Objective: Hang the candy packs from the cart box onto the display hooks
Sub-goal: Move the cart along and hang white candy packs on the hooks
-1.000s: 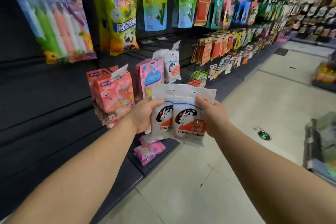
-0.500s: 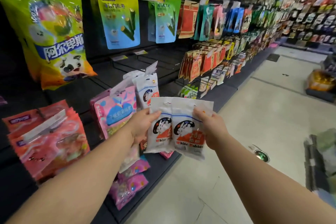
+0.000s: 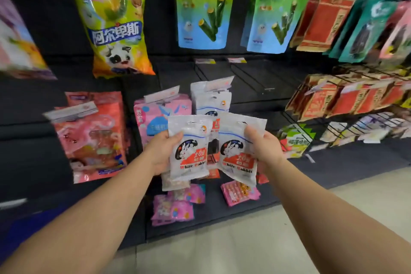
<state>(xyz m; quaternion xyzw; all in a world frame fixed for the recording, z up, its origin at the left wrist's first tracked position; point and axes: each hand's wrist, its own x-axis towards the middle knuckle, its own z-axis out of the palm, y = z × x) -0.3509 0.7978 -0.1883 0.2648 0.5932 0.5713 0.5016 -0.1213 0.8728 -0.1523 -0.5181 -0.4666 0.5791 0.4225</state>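
I hold two white White Rabbit candy packs in front of the black display wall. My left hand [image 3: 161, 151] grips the left pack [image 3: 190, 151] by its left edge. My right hand [image 3: 264, 147] grips the right pack [image 3: 239, 153] by its right edge. The two packs are slightly apart now. Right behind them, more packs of the same white candy [image 3: 211, 98] hang on a hook with a price tag at its tip. The cart box is out of view.
Pink packs [image 3: 160, 113] and red-pink packs [image 3: 93, 138] hang to the left. A big yellow-green bag [image 3: 115, 20] and blue-green bags [image 3: 200, 11] hang above. Loose pink packs [image 3: 175, 207] lie on the bottom shelf. Orange bags [image 3: 342, 98] hang at right. Tiled floor [image 3: 222, 249] lies below.
The view has swung left toward the wall and closer to it. Both hands rose toward the hook of white packs, and the two overlapping packs have been pulled apart.
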